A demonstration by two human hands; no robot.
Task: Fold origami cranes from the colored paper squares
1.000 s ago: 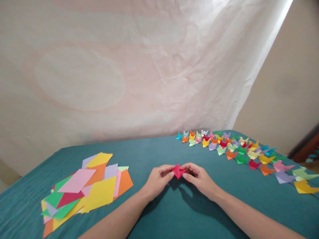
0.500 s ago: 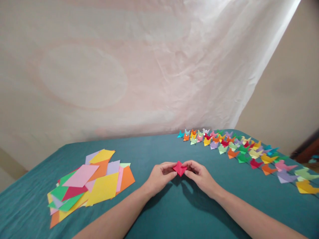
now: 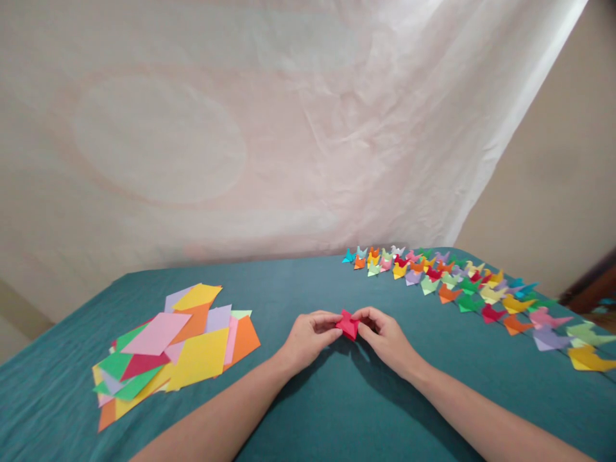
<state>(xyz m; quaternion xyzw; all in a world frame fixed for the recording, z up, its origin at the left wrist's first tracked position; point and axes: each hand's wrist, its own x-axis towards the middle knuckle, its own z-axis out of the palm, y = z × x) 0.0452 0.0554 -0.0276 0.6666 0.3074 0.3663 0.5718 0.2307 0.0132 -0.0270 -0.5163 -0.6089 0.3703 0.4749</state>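
Observation:
A small red folded paper piece [image 3: 347, 324] is pinched between both my hands above the teal tablecloth [image 3: 337, 410], near the middle of the table. My left hand [image 3: 308, 337] grips its left side with thumb and fingers closed. On its right side, my right hand [image 3: 385, 337] pinches it the same way. The paper is partly folded and partly hidden by my fingertips.
A loose pile of coloured paper squares [image 3: 168, 353] lies at the left. Rows of several finished folded paper figures [image 3: 471, 289] run along the right and far side of the table. A pale cloth backdrop [image 3: 240, 128] hangs behind. The table's right edge is close to the figures.
The red piece looks more compact now, squeezed closer between my fingertips. Both hands stay in nearly the same spot; the view has shifted slightly.

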